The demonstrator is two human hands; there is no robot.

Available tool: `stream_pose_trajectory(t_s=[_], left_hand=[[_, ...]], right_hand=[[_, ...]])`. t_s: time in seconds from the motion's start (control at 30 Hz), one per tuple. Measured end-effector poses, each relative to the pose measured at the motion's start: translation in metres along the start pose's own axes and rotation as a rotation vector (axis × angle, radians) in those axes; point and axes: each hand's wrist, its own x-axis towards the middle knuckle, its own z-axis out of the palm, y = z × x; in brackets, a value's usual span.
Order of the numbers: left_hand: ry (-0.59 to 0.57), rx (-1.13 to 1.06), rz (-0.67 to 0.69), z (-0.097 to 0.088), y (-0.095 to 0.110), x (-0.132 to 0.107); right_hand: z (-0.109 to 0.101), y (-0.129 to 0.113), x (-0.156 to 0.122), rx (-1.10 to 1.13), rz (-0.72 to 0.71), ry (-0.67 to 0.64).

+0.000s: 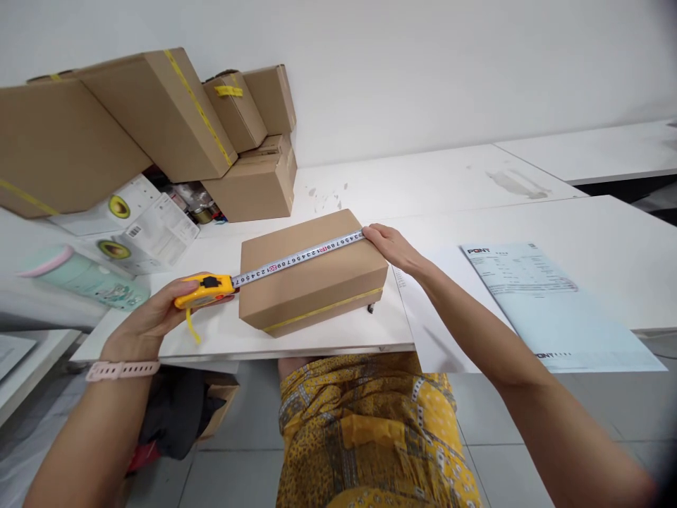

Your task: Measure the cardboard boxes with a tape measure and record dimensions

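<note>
A closed brown cardboard box [317, 289] with a yellow tape band lies on the white table [248, 339] in front of me. My left hand [159, 314] grips a yellow tape measure case [204, 291] just left of the box. Its white blade [301, 256] runs across the top of the box. My right hand [388, 247] pinches the blade's end at the box's far right corner.
A leaning pile of larger cardboard boxes [159, 113] fills the back left, with white product cartons [142, 226] and a mint-green bottle [79, 276] below it. A printed sheet [534, 289] lies on the table to the right. Under the table edge lies a dark bag [174, 416].
</note>
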Motion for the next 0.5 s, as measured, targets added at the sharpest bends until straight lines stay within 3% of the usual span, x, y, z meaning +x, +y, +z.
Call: stream_pose_trajectory(t_s=[0.1, 0.37, 0.43, 0.5], left_hand=[[0.026, -0.172, -0.193, 0.003, 0.001, 0.010], [-0.213, -0.139, -0.108, 0.040, 0.015, 0.032], [-0.169, -0.130, -0.087, 0.044, 0.022, 0.029], [-0.042, -0.143, -0.070, 0.040, 0.030, 0.023]], right_hand=[[0.002, -0.002, -0.011, -0.013, -0.013, 0.037], [-0.027, 0.004, -0.044, 0.031, 0.064, 0.162], [-0.034, -0.003, -0.044, 0.011, 0.057, 0.190], [-0.033, -0.011, -0.041, -0.005, 0.021, 0.221]])
